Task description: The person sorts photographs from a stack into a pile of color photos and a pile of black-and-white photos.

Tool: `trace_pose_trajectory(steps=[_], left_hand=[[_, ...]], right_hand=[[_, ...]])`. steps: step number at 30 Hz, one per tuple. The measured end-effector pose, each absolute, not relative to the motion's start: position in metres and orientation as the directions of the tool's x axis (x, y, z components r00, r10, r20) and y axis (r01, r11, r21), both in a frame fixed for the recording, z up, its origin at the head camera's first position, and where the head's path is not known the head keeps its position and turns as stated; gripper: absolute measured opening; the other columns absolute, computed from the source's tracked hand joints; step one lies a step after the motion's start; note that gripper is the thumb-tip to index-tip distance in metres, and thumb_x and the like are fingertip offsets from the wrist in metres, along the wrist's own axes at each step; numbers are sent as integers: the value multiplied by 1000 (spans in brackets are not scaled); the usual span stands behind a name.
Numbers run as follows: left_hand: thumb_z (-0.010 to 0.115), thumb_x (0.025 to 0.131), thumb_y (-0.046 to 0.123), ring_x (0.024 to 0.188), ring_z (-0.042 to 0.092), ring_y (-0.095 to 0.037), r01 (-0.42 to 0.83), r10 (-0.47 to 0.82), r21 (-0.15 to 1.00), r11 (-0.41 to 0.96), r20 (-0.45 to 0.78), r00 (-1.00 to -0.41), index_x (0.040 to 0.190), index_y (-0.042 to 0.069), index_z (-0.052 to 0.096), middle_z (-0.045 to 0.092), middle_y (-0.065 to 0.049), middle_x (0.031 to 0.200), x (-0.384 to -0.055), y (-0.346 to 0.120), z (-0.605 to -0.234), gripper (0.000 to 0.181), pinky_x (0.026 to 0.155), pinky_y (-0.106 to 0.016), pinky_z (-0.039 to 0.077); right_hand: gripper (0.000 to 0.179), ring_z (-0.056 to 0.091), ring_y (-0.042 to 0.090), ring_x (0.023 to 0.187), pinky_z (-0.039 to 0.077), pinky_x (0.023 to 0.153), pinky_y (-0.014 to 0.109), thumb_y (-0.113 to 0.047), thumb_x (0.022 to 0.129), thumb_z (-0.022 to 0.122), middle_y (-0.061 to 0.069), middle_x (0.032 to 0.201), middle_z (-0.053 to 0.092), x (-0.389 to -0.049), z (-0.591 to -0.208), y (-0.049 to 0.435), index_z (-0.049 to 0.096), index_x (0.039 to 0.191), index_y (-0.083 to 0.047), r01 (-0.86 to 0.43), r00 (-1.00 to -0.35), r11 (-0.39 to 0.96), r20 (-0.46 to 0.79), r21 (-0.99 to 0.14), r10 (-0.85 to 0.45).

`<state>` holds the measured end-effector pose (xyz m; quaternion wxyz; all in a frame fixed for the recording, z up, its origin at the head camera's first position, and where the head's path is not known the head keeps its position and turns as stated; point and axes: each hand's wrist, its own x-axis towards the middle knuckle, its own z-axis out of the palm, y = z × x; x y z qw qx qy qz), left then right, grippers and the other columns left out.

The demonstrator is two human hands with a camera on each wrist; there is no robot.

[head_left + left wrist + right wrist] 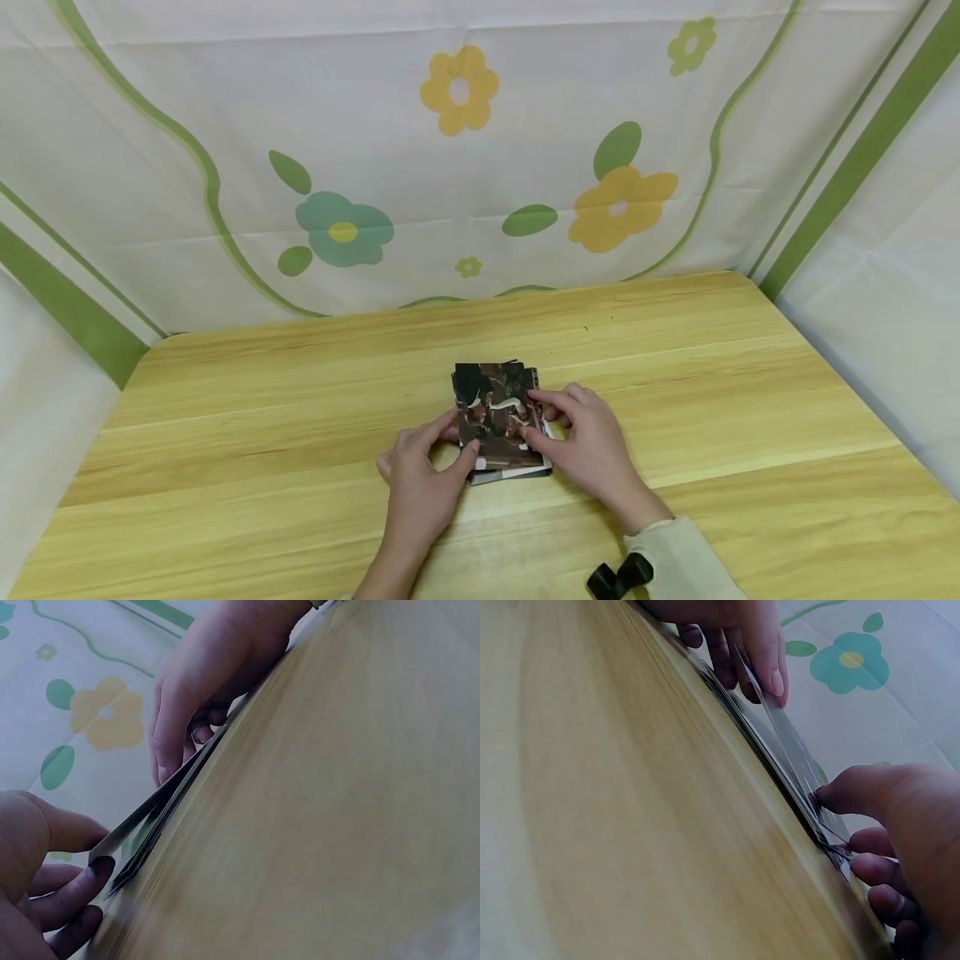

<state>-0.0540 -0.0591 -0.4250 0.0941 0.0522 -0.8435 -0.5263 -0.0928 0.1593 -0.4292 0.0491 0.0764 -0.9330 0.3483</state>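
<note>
A dark picture card [491, 421] with figures in brown and red lies uppermost on a small stack of cards [487, 477], whose edges stick out unevenly below it. My left hand [423, 475] pinches the left edge of this card between thumb and fingers. In the left wrist view the raised card [146, 814] slants up from the stack on that side, leaving a narrow gap. At the right edge, my right hand [588, 437] holds the card, with its thumb [847, 791] on the face and the other fingers curled beside the stack's edge.
The stack rests on a wood-grain table [262, 450]. Behind it hangs a white cloth [525, 150] printed with flowers and green bands, which continues along both sides. A black device [618, 577] sits by the right sleeve [682, 558].
</note>
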Motion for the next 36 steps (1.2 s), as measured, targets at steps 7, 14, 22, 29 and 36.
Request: trace_pose_trajectory(steps=[7, 14, 22, 29, 36], left_hand=[[81, 93, 7, 105, 59, -21, -60, -247, 912, 406, 47, -968, 124, 11, 80, 81, 1, 95, -55, -58, -421, 32, 102, -44, 20], [81, 92, 6, 104, 60, -20, -101, -288, 930, 353, 6, -958, 122, 15, 81, 82, 0, 96, -55, -58, -420, 31, 95, -40, 21], [80, 94, 6, 111, 65, -23, -105, -283, 946, 306, -15, -959, 123, 16, 80, 82, -1, 99, -56, -59, -420, 31, 100, -41, 19], [80, 94, 6, 109, 68, -24, -96, -289, 950, 296, -7, -957, 123, 15, 81, 83, 0, 98, -56, -59, -421, 30, 98, -39, 20], [79, 94, 6, 100, 69, -15, -71, -315, 963, 260, 15, -949, 121, 16, 82, 81, -1, 98, -54, -61, -420, 29, 106, -38, 25]], right_hand=[[49, 55, 9, 88, 45, 83, 29, -29, 86, 89, -10, 100, 66, -93, -427, 159, 76, 132, -22, -145, -989, 737, 120, -660, -86], [46, 55, 9, 89, 45, 83, 30, -33, 87, 89, -8, 100, 67, -93, -427, 159, 77, 130, -21, -150, -988, 727, 132, -671, -82], [46, 58, 12, 94, 50, 86, 33, -30, 86, 91, -6, 103, 68, -93, -426, 158, 77, 128, -18, -157, -985, 714, 156, -682, -67], [47, 61, 12, 92, 54, 83, 27, -22, 87, 90, -4, 102, 69, -91, -423, 155, 76, 131, -17, -137, -989, 632, 145, -763, -39], [41, 66, 11, 84, 57, 74, 23, -14, 90, 87, -4, 94, 72, -89, -420, 152, 77, 129, -17, -124, -991, 501, 129, -856, -24]])
